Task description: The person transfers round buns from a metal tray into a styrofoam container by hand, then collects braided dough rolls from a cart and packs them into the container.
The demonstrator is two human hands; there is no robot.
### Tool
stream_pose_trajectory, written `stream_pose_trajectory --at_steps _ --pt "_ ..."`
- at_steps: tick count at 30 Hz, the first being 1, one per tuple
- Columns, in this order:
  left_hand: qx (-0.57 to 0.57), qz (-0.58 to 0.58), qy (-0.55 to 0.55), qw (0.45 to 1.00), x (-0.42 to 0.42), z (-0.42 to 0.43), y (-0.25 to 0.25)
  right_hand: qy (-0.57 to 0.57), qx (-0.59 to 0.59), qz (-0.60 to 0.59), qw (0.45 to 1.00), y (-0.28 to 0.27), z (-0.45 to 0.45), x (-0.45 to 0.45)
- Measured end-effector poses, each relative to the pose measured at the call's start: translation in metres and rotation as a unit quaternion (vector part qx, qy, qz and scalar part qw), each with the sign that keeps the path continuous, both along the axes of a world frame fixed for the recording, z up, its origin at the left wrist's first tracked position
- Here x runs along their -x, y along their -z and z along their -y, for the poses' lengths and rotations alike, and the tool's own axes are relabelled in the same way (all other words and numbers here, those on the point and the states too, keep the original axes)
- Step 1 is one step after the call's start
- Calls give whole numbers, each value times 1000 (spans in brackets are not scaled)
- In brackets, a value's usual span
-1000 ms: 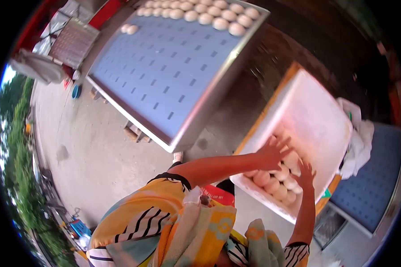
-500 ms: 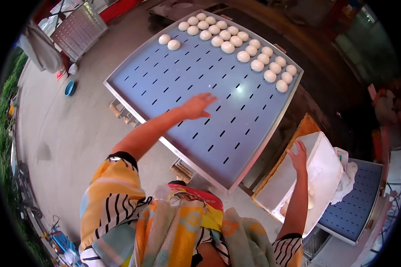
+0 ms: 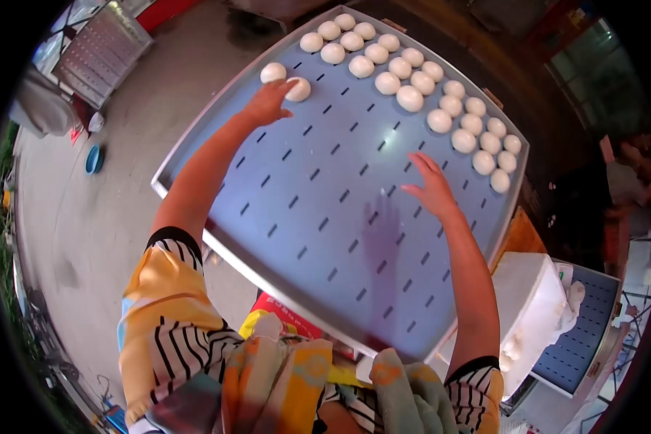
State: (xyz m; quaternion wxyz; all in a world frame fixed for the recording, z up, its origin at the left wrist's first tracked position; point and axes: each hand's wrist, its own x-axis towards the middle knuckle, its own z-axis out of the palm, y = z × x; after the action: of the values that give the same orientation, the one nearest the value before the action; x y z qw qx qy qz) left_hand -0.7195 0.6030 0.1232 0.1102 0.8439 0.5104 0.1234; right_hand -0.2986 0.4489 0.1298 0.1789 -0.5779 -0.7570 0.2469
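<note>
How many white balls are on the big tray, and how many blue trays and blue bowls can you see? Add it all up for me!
White balls on the big tray: 29
Blue trays, the big one and a smaller one: 2
Blue bowl: 1
Total: 32

Extends the bare left hand (image 3: pixel 269 104) far forward, palm down. Holds the bare right hand (image 3: pixel 434 188) nearer, loosely splayed.
</note>
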Motion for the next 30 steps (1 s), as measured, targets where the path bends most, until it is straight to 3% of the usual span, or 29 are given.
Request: stream_pose_trajectory --at_steps 2,5,8,14,20,22,25,28,30 --pt "-11 -80 -45 996 28 -69 32 -23 -9 -8 1000 23 -52 44" --pt "-55 -58 4 997 63 -149 61 -9 -45 -8 999 38 -136 100" --pt "-33 4 10 999 59 -209 66 12 -87 2 996 55 -212 131" --pt "-132 142 129 973 20 -313 104 8 -213 125 969 84 -345 150" --pt "-43 32 -1 999 -12 -352 143 -3 -190 119 975 111 -403 179" --pt "-50 44 20 998 -14 -358 148 -6 -202 104 974 120 -417 194" --pt "-73 38 44 996 -18 -362 145 32 -43 146 988 117 -428 222" --pt "-90 67 54 992 -22 -348 139 76 -49 126 988 115 -433 231" --pt "-57 92 62 992 -26 -317 119 52 -117 17 992 105 -393 215"
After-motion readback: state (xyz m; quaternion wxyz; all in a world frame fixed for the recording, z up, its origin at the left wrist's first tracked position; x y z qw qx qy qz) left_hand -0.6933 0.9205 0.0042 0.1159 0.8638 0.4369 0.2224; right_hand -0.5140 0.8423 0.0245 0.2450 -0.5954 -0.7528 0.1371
